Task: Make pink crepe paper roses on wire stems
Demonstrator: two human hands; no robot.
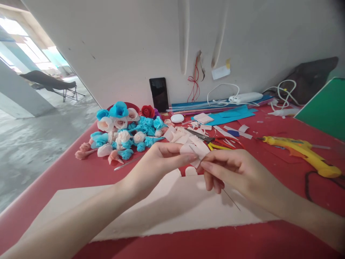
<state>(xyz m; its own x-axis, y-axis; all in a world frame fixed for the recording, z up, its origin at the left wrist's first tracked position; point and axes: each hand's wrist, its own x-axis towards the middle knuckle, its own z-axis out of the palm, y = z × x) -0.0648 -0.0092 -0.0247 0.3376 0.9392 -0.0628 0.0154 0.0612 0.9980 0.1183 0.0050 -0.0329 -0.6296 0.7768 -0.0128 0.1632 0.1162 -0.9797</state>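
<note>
My left hand (172,158) pinches a small pale pink paper petal (192,149) between thumb and fingers. A thin wire (231,199) passes through the closed fingers of my right hand (226,167) and slants down to the right; its upper end lies against the petal. Both hands meet above a large pale pink paper sheet (151,212) with cut notches in its far edge. Just beyond my hands lie scissors (202,135) with dark blades, partly hidden among pink paper scraps (179,136).
Blue, pink and white paper flowers (145,126) crowd the left of the red table (35,212). A yellow glue gun (302,151) lies at right, its cord trailing. A phone (158,94) leans on the wall behind. Blue paper (231,116) and a white power strip (245,97) lie at the back.
</note>
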